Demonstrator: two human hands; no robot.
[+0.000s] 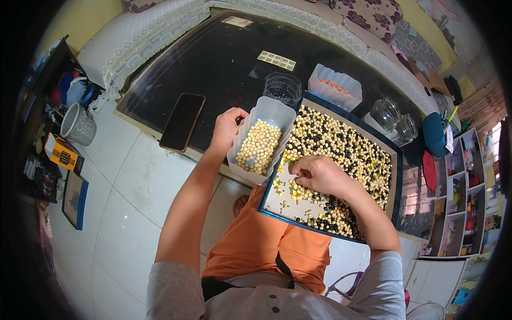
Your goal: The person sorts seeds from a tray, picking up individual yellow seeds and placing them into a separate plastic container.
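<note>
My left hand (231, 125) is at the upper left rim of a translucent plastic container (262, 138), its fingers curled against the edge. Pale yellow soybeans (259, 146) lie in that container. Beside it, a shallow blue-rimmed box (320, 230) holds mixed beans (340, 140): pale, black, yellow and small green ones. Over the box's left part is my right hand (306, 172), fingertips bent down close to the beans; whether they pinch a bean is hidden. Behind stand a round clear container (282, 89) with some dark beans and a ribbed plastic container (335, 89) with pinkish-red pieces.
A smartphone (183, 122) lies near the dark table's (192, 60) left front edge. Glass jars (386, 114) stand beyond the box's right side. A printed card (277, 60) lies farther back. A wastebasket (79, 125) stands on the floor at left, a shelf unit (454, 200) at right.
</note>
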